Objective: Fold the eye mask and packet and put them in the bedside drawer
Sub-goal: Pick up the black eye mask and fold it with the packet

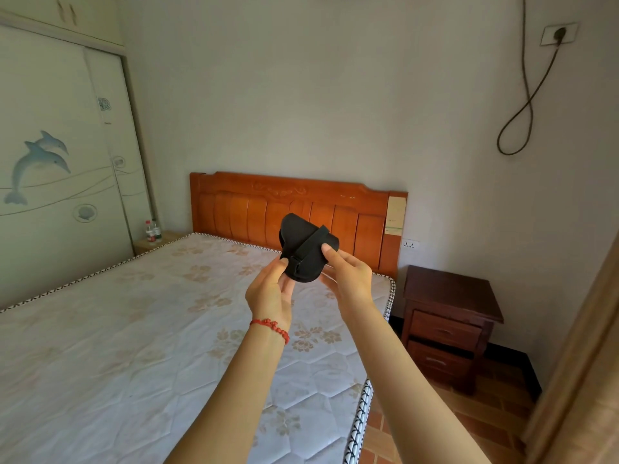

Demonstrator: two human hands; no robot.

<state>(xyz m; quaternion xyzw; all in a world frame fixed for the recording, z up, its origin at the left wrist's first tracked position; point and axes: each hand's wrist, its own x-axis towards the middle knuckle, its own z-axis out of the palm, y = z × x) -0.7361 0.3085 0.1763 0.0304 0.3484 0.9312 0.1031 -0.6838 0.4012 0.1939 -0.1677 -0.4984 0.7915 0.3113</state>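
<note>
You hold the black padded fabric eye mask [306, 252] up in front of you, above the far end of the bed. It looks already folded in half, its elastic strap and buckle lying across the front. Your left hand [271, 291] pinches its lower left edge between thumb and fingers; your right hand [348, 274] pinches the right edge, thumb on top and fingers behind. So the mask's fold seems done or nearly so.

The packet is nowhere to be seen, so I cannot tell whether it is folded or tucked inside the mask. Nothing is stowed yet. The dark brown wooden bedside cabinet [450, 324] stands to your right, just beside the bed, and both its drawers look shut, or perhaps the lower one slightly ajar; one must be pulled open, which will likely need a free hand.

The bare quilted floral mattress [134, 329] lies below your arms, the orange wooden headboard [294, 202] behind the mask. Two plastic bottles [152, 231] stand on the far nightstand, well apart.
</note>
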